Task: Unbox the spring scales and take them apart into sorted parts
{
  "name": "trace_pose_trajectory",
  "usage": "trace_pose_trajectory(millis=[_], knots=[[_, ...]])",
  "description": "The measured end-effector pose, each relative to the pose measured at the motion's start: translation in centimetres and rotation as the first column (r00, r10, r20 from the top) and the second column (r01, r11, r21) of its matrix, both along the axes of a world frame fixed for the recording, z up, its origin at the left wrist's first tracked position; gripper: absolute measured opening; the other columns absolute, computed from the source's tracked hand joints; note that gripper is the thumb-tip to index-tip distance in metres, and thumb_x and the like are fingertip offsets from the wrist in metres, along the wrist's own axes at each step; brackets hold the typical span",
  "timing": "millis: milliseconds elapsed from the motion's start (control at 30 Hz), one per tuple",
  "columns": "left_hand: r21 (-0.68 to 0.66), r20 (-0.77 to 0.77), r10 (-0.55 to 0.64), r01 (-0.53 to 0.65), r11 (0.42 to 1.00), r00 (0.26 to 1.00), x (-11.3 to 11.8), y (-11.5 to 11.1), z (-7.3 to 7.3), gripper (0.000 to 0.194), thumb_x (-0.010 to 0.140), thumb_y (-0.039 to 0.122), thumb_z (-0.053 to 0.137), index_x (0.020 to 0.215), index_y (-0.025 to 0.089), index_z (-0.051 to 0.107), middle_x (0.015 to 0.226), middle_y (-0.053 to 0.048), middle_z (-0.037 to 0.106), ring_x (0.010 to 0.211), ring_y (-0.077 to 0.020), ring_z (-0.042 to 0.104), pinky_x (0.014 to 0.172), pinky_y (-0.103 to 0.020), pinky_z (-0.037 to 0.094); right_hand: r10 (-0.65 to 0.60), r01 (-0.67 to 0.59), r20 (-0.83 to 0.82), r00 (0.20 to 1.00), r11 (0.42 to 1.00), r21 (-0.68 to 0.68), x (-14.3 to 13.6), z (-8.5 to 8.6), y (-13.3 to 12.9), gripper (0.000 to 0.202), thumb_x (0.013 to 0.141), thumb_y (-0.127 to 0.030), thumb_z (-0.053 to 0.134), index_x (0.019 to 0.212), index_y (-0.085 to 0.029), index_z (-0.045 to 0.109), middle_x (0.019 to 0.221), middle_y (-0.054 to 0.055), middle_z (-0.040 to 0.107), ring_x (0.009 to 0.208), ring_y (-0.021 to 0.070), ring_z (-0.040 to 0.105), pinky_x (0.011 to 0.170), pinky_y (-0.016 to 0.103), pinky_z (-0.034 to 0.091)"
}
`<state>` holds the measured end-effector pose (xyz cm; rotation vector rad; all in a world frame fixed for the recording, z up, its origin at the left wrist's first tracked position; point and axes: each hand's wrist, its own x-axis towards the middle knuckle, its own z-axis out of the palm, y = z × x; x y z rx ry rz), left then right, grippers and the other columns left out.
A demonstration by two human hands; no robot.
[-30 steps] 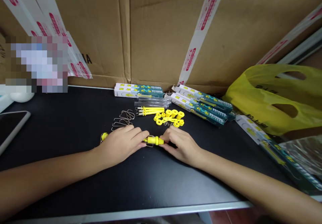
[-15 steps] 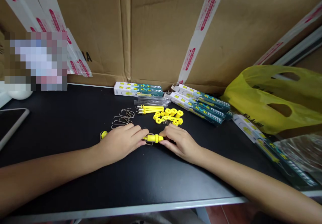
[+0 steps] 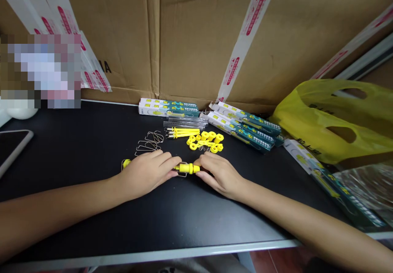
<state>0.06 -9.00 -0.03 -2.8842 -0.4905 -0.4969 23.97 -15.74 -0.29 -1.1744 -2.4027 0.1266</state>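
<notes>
A yellow spring scale (image 3: pixel 185 168) with a bent wire piece lies crosswise just above the table, held between both hands. My left hand (image 3: pixel 149 172) is wrapped over its middle and hides most of the tube; one yellow end shows past the wrist side. My right hand (image 3: pixel 219 174) pinches at the yellow tip on the other end, thumb below and fingers above. Behind the hands are bent wire hooks (image 3: pixel 150 145), yellow rods with metal springs (image 3: pixel 184 132), clear tubes (image 3: pixel 186 122), yellow caps and rings (image 3: pixel 211 137), and small springs (image 3: pixel 204 148).
Printed boxes (image 3: pixel 168 107) lie at the back, with more boxes (image 3: pixel 241 127) to their right. A yellow plastic bag (image 3: pixel 294 113) and a clear bag (image 3: pixel 365 183) are at the right. A phone (image 3: pixel 14 150) rests at the left. Cardboard (image 3: pixel 190 39) stands behind the black table (image 3: pixel 184 224).
Both hands keep their hold on the spring scale, with barely any movement. The camera view has shifted very slightly.
</notes>
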Motion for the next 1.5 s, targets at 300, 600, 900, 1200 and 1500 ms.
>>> trace_pose_trajectory(millis=[300, 600, 900, 1200, 1500], knots=[[0.001, 0.006, -0.013, 0.013, 1.000, 1.000, 0.12, -0.05, 0.28, 0.023, 0.096, 0.030, 0.044, 0.112, 0.016, 0.054, 0.088, -0.002, 0.061, 0.079, -0.0165, 0.057, 0.069, -0.027, 0.040, 0.066, -0.057, -0.060, 0.996, 0.989, 0.135, 0.12, -0.62, 0.01, 0.002, 0.091, -0.019, 0.049, 0.093, -0.019, 0.047, 0.074, 0.002, 0.055, 0.065, 0.0143, 0.048, 0.059, 0.025, 0.039], [0.021, 0.020, -0.026, 0.025, 0.999, 0.999, 0.11, 0.05, 0.13, 0.025, 0.096, 0.031, 0.042, 0.113, 0.016, 0.054, 0.088, -0.002, 0.062, 0.079, -0.0163, 0.057, 0.069, -0.027, 0.041, 0.002, -0.002, 0.011, 1.000, 1.000, 0.024, -0.02, 0.01, 0.17, 0.023, 0.097, -0.032, 0.038, 0.083, -0.018, 0.051, 0.070, 0.004, 0.056, 0.065, 0.0159, 0.047, 0.060, 0.028, 0.038], [0.010, 0.016, -0.023, 0.023, 1.000, 1.000, 0.07, -0.05, 0.27, 0.025, 0.097, 0.030, 0.041, 0.112, 0.016, 0.055, 0.086, -0.002, 0.062, 0.078, -0.0153, 0.057, 0.068, -0.026, 0.042, 0.010, -0.004, -0.080, 0.997, 0.997, 0.081, 0.25, -0.55, 0.01, 0.021, 0.089, -0.035, 0.055, 0.099, -0.019, 0.046, 0.073, 0.001, 0.054, 0.065, 0.0149, 0.050, 0.060, 0.026, 0.041], [0.006, 0.012, -0.021, 0.021, 1.000, 1.000, 0.13, 0.03, 0.27, 0.025, 0.097, 0.030, 0.040, 0.111, 0.016, 0.055, 0.087, -0.002, 0.061, 0.079, -0.0158, 0.058, 0.069, -0.026, 0.042, 0.008, -0.008, 0.003, 1.000, 0.998, 0.062, 0.03, -0.26, 0.18, 0.013, 0.093, -0.029, 0.046, 0.087, -0.019, 0.050, 0.071, 0.003, 0.056, 0.064, 0.0153, 0.048, 0.058, 0.026, 0.038], [0.010, 0.016, -0.026, 0.026, 1.000, 1.000, 0.10, -0.01, 0.30, 0.026, 0.097, 0.030, 0.039, 0.111, 0.016, 0.056, 0.086, -0.003, 0.061, 0.078, -0.0155, 0.058, 0.069, -0.026, 0.042, -0.001, 0.002, -0.033, 0.999, 1.000, 0.029, 0.07, -0.04, 0.01, 0.031, 0.092, -0.048, 0.042, 0.095, -0.018, 0.049, 0.074, 0.004, 0.055, 0.065, 0.0165, 0.049, 0.061, 0.029, 0.042]])
